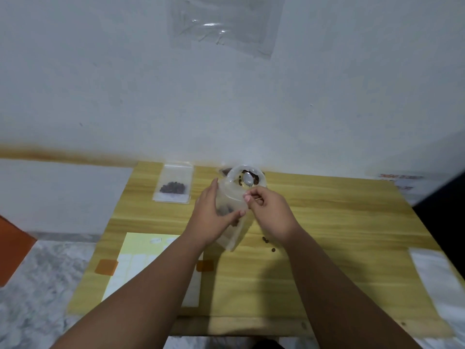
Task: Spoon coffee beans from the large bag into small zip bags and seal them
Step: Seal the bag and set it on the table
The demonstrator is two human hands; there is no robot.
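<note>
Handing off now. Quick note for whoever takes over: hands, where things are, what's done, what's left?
Left hand grips the open bag, tilted over the table, with a few beans in it.
Right hand pinches the spoon by its handle, with the bowl at the bag's mouth.
Done: one filled bag lies flat at the far left; can't tell if it's sealed.
Spilled beans lie by the right wrist.
Left: finish filling and seal the open bag, then probably clear the spill.

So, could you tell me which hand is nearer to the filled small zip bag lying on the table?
Left. The left hand grips the large bag just right of the small zip bag; the right hand, pinching the spoon, is farther right, across the large bag.
</note>
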